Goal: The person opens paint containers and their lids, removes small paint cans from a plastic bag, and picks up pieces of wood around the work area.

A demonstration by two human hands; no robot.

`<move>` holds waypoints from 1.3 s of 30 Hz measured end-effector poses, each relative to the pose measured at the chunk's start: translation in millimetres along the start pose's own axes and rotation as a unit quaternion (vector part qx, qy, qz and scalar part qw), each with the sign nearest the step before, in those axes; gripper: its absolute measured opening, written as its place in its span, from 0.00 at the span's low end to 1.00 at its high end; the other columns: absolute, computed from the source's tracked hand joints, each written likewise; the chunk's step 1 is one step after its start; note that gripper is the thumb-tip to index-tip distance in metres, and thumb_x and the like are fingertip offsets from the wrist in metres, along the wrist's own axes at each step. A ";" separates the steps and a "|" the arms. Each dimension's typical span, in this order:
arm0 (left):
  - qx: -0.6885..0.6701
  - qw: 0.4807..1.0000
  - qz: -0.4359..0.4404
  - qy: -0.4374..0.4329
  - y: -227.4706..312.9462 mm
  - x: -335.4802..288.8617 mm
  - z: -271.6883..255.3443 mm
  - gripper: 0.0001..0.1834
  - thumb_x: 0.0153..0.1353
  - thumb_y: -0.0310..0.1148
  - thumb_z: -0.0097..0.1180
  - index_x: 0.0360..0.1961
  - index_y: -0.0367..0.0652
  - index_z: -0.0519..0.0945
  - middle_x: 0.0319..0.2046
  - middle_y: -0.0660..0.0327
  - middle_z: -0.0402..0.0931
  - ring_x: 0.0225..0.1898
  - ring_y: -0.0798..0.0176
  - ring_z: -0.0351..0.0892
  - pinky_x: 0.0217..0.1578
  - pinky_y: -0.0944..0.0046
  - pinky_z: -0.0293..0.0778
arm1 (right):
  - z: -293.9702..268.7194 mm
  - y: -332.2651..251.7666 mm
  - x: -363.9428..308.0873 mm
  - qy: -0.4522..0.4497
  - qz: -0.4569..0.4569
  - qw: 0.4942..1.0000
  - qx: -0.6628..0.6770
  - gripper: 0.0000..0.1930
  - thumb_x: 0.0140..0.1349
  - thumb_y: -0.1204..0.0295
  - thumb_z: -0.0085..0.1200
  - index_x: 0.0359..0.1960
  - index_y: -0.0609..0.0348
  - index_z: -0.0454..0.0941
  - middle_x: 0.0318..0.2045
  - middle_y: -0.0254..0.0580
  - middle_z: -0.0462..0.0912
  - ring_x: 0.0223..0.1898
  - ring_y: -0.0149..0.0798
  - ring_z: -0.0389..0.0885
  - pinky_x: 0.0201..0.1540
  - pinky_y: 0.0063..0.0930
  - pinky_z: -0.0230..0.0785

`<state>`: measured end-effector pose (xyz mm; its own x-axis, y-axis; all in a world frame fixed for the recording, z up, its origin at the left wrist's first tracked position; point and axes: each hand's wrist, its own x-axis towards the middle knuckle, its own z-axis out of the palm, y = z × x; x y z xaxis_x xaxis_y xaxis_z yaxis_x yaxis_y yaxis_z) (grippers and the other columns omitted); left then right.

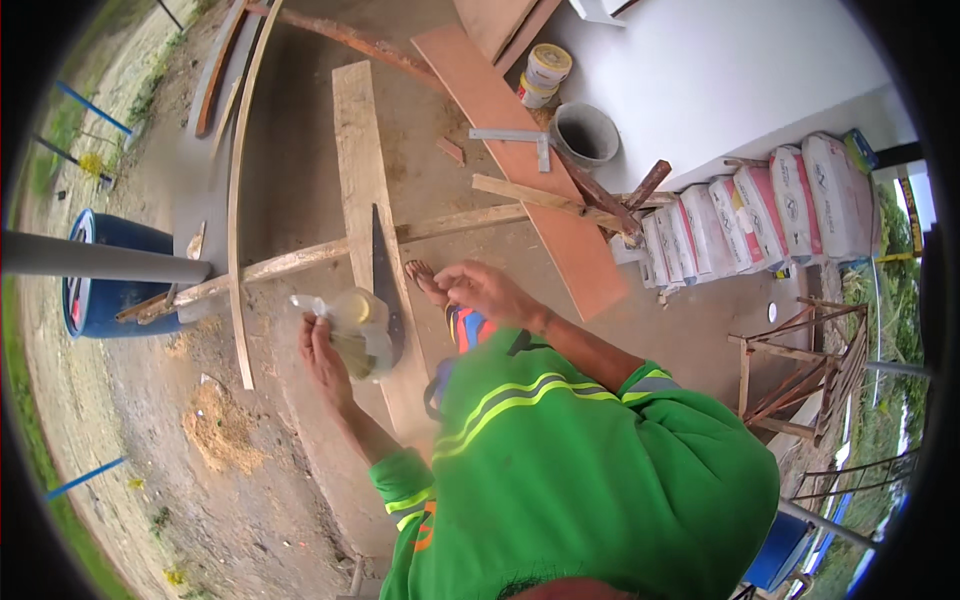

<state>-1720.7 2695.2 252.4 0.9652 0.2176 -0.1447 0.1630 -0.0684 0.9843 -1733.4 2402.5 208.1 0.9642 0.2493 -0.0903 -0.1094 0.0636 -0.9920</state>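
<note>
Looking down from the head camera, bare concrete ground (300, 150) spreads under an outdoor work spot, with sawdust (215, 425) piled on the dirt to the left. A long wooden plank (362, 170) runs away from the person, crossed by a thinner batten (300, 258), and a handsaw (385, 285) lies on the plank. The left hand (322, 350) has its fingers closed around a clear plastic bag (355, 325) holding something pale, held just above the plank's near end. The right hand (480, 290) hovers beside it, fingers loosely spread, holding nothing. A white wall (720, 70), stacked sacks (770, 205), a grey bucket (585, 132) and a blue barrel (110, 275) ring the area.
</note>
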 end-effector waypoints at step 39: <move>-0.001 0.575 0.308 -0.758 7.9 -713.8 639.7 0.09 0.64 0.30 0.52 0.42 0.38 0.74 0.33 0.50 0.76 0.35 0.47 0.77 0.35 0.54 0.72 | -300.5 -40.5 -825.5 0.682 -0.025 0.712 0.162 0.06 0.66 0.69 0.50 0.37 0.58 0.74 0.27 0.33 0.74 0.27 0.26 0.71 0.30 0.22 0.63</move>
<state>-2277.6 1916.5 298.6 -0.0903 -0.9459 0.3115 -0.3039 0.3240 0.8959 -2452.4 1903.7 296.2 0.2818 -0.9185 -0.2773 0.0962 0.3146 -0.9444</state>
